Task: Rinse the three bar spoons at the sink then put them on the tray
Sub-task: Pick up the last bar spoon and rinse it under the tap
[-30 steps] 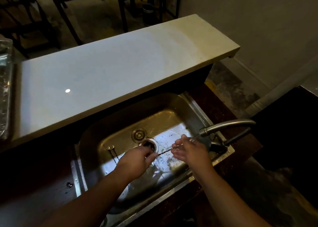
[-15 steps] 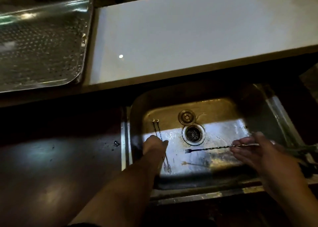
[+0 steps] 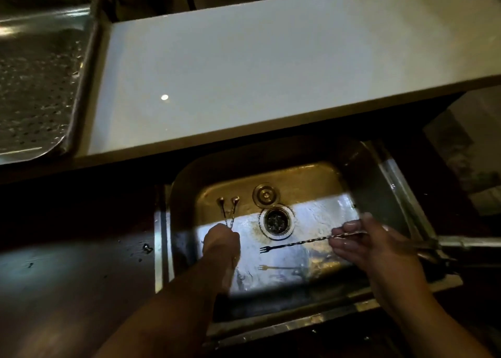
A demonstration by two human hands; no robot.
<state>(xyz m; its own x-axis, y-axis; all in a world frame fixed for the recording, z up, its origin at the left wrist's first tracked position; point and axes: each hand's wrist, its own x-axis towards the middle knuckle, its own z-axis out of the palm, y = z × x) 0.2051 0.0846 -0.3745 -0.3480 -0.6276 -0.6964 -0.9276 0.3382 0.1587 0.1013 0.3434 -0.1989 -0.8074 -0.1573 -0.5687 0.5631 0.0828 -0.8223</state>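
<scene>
Looking down from the head camera, the steel sink (image 3: 320, 167) sits below a pale counter (image 3: 271, 67), with its open drain (image 3: 276, 221) near the middle and a round stopper (image 3: 266, 194) just behind it. The left hand (image 3: 221, 245) reaches into the basin on the left, fingers closed round two spoons (image 3: 229, 211) that lie side by side; their tips point away toward the back wall. The right hand (image 3: 371, 245) is over the right part of the basin, fingers pinched on the twisted stem of a third spoon (image 3: 295, 243). That stem runs level toward the left, its small forked end in front of the drain, clear of the wet floor. A faucet (image 3: 466, 242) enters from the right edge. The perforated tray (image 3: 78, 91) rests at the far left, well apart from the sink, beside the counter.
</scene>
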